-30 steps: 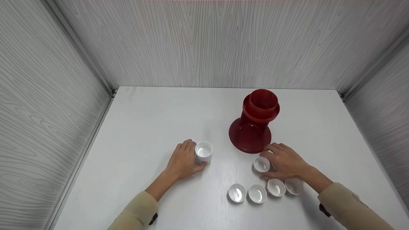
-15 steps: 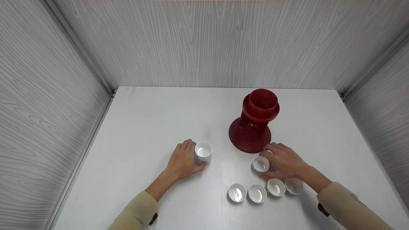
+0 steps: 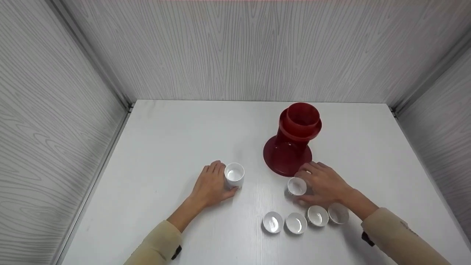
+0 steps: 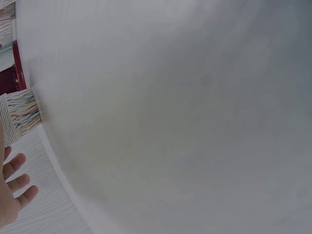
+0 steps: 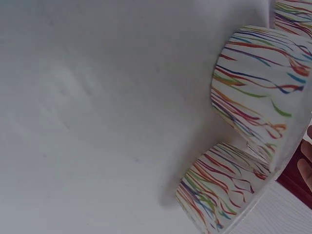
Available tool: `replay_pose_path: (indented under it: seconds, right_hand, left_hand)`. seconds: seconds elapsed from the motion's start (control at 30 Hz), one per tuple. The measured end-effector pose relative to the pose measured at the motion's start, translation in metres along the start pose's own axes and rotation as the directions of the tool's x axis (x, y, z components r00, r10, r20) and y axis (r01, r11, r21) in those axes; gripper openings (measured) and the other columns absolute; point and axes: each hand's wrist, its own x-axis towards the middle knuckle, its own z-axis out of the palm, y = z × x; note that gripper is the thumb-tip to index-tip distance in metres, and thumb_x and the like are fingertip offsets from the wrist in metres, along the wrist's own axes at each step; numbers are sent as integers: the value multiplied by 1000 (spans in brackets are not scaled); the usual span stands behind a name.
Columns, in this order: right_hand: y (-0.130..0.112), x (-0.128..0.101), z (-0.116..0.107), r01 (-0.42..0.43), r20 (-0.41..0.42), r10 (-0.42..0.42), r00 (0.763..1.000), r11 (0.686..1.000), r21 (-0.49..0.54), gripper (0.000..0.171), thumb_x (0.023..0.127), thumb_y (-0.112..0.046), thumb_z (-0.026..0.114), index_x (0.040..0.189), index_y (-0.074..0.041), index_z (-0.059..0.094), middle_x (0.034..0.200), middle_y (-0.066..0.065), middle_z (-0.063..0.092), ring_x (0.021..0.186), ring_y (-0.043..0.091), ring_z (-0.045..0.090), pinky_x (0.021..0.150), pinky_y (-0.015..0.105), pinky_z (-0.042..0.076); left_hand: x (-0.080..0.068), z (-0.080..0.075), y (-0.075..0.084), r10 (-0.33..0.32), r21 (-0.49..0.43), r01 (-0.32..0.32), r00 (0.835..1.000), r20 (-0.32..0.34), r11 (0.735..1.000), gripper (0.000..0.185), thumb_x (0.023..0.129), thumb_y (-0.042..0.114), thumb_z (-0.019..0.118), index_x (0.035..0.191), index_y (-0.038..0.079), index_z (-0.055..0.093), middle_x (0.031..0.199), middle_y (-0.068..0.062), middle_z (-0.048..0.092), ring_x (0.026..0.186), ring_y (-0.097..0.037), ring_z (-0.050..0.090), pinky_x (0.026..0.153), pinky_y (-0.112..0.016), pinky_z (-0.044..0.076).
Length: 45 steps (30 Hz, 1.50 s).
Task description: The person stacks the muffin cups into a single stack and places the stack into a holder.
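Observation:
Left of the table's centre in the head view, my left hand [image 3: 209, 186] grips a white paper cup stack [image 3: 234, 176], thumb on the near side and fingers behind. The left wrist view shows the stack's side [image 4: 24, 112] with coloured squiggles and several close rims, beside the fingers [image 4: 18, 183]. My right hand [image 3: 323, 186] holds a single small white paper cup [image 3: 296, 187] between thumb and fingers, just in front of the red stand [image 3: 286, 160]. In the right wrist view the right fingers [image 5: 306, 165] show only at the edge, behind patterned cups [image 5: 261, 83].
Several more paper cups [image 3: 273, 222] stand upright in a row near the table's front, the rightmost [image 3: 338, 213] close under my right wrist. The red stand has a round base and an open tube on top. Grey wood-grain walls [image 3: 235, 51] enclose the white table [image 3: 184, 129].
My right hand has shifted slightly left and away from me with its cup, leaving the row behind. My left hand and its stack have stayed put.

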Motion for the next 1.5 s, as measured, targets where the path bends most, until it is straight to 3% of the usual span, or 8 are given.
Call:
replay_pose_path:
  seconds: [0.5,0.93,1.5]
  right_hand:
    - [-10,17,-7,22,-86,-20,996,999,27,59,75,-61,87,118,-23,70,116,-4,67,111,17,63,97,39,57]
    - [-15,32,-7,131,-232,-122,965,991,20,60,71,-57,91,114,-19,71,111,-1,68,103,18,64,88,36,59]
    - [-29,53,-20,152,-248,-132,960,986,64,60,73,-56,89,117,-20,69,113,-2,67,106,18,62,90,37,57]
  left_hand:
    - [-1,2,-1,16,27,-16,1000,-5,1000,81,88,65,72,131,-3,59,126,-16,68,129,-32,62,104,-42,55]
    - [0,1,0,14,14,-14,1000,-15,1000,80,87,64,73,130,-3,59,125,-16,69,128,-32,63,103,-43,56]
    - [-1,4,-1,13,-26,-14,998,-61,1000,79,84,62,77,128,-2,60,123,-14,70,126,-31,64,102,-43,56]
